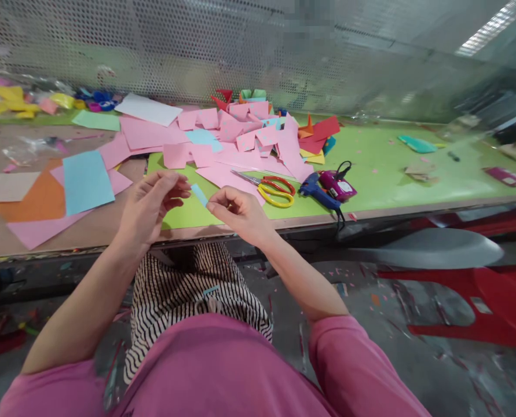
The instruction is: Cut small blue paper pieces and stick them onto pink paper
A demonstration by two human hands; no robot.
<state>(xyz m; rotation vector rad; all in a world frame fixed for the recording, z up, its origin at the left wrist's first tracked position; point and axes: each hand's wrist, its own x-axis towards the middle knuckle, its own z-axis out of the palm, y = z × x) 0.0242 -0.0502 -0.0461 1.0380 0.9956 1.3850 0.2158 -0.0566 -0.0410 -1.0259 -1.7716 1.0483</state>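
- And here a light-blue strip (200, 196) is held up over the green sheet (188, 219), near the front of the counter (97, 230), pinched at one end only, presumably so its length can be seen
- By the right hand (240, 213) a narrow grip is applied, thumb and finger closed on the strip's lower end
- Across at the left hand (153, 197), fingers are curled and loosely parted, the grip half open with nothing seen in it; the strip's upper end is just beside, and whether it is touched cannot be told
- Scissors (263, 189) are laid with their handles towards the front, perhaps for easy pick-up
- Just right of them, a blue glue gun (321, 194) is set against a purple box (336, 185), likely for handy reach
- Folded pink pieces (229, 128) are heaped farther back, seemingly out of the hands' way
- Out left, a blue sheet (88, 182) is laid across an orange sheet (49, 200), perhaps as spare stock
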